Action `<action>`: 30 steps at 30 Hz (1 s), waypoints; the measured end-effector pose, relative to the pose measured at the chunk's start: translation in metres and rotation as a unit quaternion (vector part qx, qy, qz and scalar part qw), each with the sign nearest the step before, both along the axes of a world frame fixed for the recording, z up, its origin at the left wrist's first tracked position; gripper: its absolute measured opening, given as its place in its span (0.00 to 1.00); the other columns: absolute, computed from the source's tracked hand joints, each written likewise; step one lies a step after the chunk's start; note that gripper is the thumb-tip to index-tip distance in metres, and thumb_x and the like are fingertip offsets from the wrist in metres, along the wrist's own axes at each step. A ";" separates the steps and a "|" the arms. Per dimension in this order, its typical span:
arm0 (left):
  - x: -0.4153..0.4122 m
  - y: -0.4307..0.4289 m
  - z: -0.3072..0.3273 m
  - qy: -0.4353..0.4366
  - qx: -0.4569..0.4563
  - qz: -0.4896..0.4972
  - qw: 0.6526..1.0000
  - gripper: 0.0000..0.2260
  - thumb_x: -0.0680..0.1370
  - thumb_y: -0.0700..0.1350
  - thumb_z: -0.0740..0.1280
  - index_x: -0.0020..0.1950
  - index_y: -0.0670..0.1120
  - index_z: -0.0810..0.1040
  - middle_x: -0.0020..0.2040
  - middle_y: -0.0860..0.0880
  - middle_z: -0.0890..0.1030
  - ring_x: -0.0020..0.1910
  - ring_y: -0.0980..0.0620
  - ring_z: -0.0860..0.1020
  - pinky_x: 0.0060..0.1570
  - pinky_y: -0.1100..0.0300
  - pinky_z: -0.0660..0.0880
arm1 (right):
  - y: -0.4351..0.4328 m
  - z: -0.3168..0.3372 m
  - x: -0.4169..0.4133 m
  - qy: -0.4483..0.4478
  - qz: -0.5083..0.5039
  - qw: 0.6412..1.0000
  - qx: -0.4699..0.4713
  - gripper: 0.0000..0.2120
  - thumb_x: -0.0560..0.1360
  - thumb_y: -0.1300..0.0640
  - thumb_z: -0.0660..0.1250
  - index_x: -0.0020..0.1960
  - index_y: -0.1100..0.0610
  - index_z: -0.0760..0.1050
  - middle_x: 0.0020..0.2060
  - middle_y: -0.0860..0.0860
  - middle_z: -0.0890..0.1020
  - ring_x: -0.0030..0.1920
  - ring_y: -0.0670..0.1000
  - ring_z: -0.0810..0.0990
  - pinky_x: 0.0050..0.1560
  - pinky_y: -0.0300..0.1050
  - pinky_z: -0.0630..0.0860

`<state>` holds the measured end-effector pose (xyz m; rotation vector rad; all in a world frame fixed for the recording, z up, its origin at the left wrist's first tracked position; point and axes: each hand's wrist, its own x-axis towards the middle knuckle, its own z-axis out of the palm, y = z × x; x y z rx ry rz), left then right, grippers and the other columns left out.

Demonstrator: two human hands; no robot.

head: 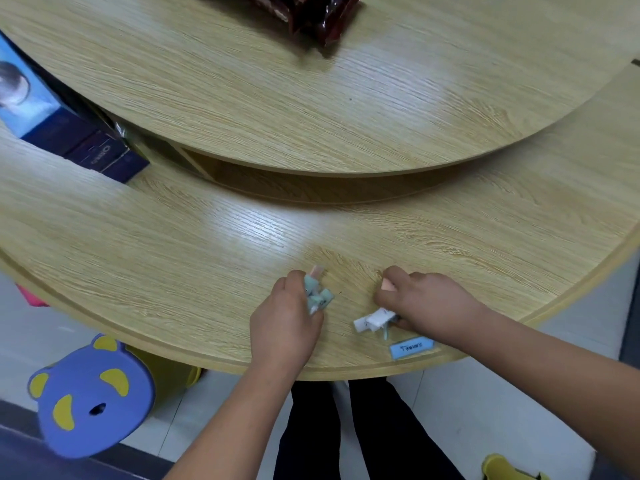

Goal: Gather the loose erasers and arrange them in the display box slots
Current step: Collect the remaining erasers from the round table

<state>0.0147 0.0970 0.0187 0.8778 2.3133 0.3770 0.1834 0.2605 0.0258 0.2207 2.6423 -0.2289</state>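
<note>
My left hand (285,318) grips a bunch of small erasers (317,294), mint-green ones with a pink one sticking out at the top, just above the wooden table (173,237). My right hand (426,303) holds a pink eraser (388,285) under its fingers and white erasers (375,319) near the palm. No display box is in view.
A blue label card (412,348) lies by the table's near edge. A raised round shelf (311,98) carries dark red snack bags (311,15). Dark boxes (100,147) sit at left. A purple bear stool (90,396) stands on the floor at lower left.
</note>
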 end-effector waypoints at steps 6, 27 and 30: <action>0.000 -0.001 0.000 0.002 0.000 0.002 1.000 0.09 0.74 0.49 0.68 0.52 0.53 0.72 0.49 0.55 0.78 0.44 0.52 0.79 0.38 0.54 0.76 | -0.003 -0.003 0.008 0.035 0.010 0.999 0.003 0.19 0.58 0.53 0.80 0.43 0.54 0.76 0.42 0.56 0.77 0.23 0.51 0.71 0.22 0.37 0.59; -0.001 -0.005 -0.004 -0.012 0.011 -0.029 0.999 0.08 0.76 0.49 0.67 0.54 0.54 0.72 0.52 0.56 0.77 0.47 0.53 0.78 0.41 0.52 0.78 | 0.002 0.001 0.040 0.068 -0.027 0.997 -0.018 0.21 0.55 0.49 0.82 0.43 0.51 0.76 0.42 0.52 0.78 0.20 0.48 0.71 0.22 0.35 0.54; 0.001 -0.003 -0.003 -0.010 0.014 -0.031 0.999 0.07 0.76 0.48 0.67 0.53 0.54 0.72 0.52 0.55 0.77 0.46 0.51 0.79 0.41 0.51 0.78 | -0.004 0.004 0.066 0.048 -0.031 0.998 -0.029 0.25 0.55 0.47 0.81 0.45 0.48 0.72 0.41 0.50 0.77 0.21 0.48 0.73 0.19 0.37 0.58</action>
